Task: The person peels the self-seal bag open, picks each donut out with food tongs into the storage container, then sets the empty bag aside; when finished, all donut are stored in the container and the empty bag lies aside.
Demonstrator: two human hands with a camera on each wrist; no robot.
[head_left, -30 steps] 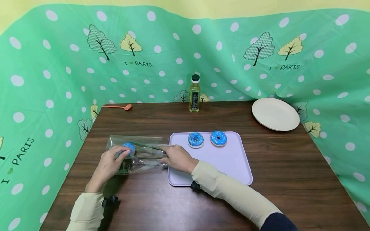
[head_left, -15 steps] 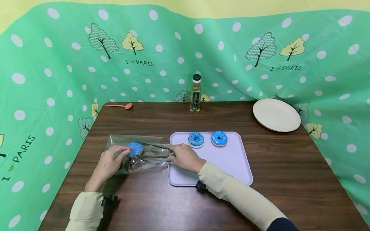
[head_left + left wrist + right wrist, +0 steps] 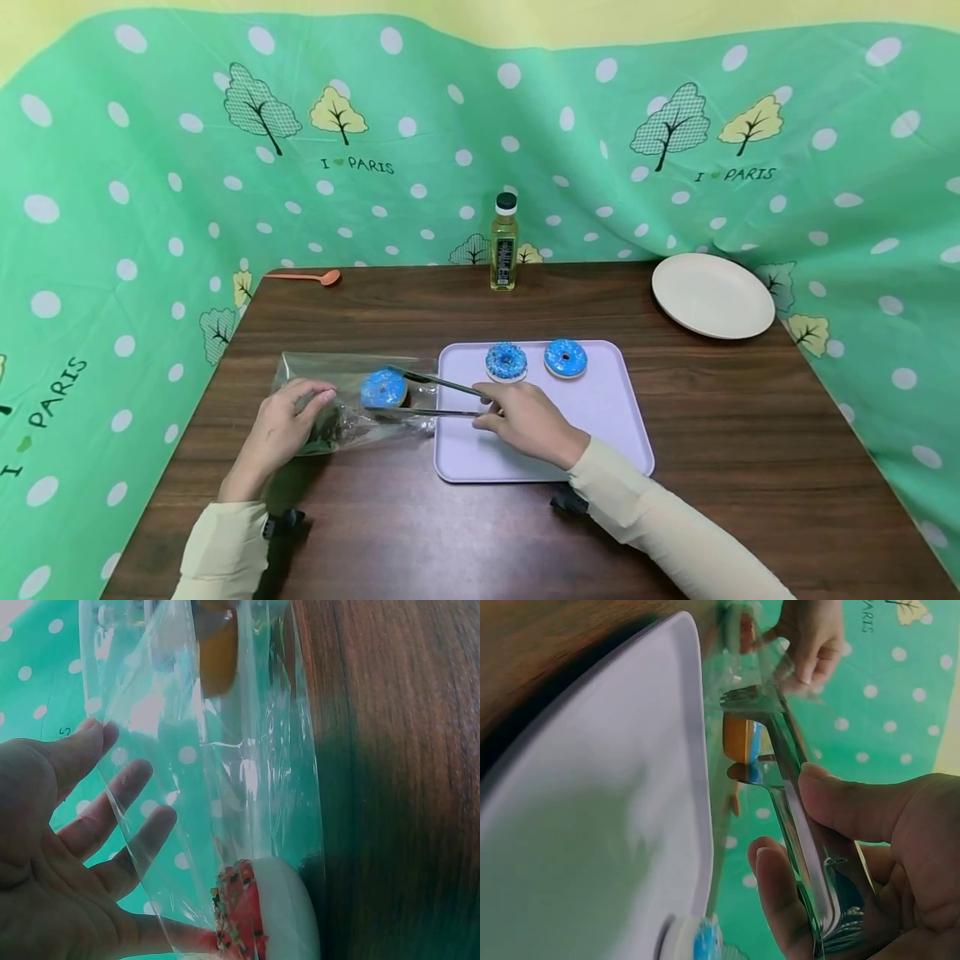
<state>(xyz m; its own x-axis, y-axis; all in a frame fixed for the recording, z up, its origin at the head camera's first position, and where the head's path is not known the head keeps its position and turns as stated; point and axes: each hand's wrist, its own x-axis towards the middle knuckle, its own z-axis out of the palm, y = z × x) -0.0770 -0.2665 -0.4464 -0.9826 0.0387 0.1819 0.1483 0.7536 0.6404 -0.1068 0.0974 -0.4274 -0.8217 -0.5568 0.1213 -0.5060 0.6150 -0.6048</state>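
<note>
Metal serving tongs (image 3: 799, 795) are in my right hand (image 3: 528, 425), gripped between thumb and fingers. Between their tips sits a blue-iced doughnut (image 3: 384, 389), its pale brown side showing in the right wrist view. The tong tips and doughnut lie within the outline of a clear plastic bag (image 3: 300, 364), near its right end. With thumb and forefinger, my left hand (image 3: 287, 425) pinches the bag's film; the other fingers are spread in the left wrist view. A red-iced doughnut with sprinkles (image 3: 244, 907) is in the bag beside that hand, hidden in the head view.
A lilac tray (image 3: 540, 467) right of the bag carries two blue doughnuts, one sprinkled (image 3: 506, 362) and one speckled white (image 3: 566, 358). Behind stand an oil bottle (image 3: 504, 250) and, leftward, an orange spoon (image 3: 322, 277). A white plate (image 3: 712, 296) is at the back right.
The right hand has moved rightward with the tongs, and the blue doughnut has shifted right along the bag, away from the left hand. The left hand has stayed put.
</note>
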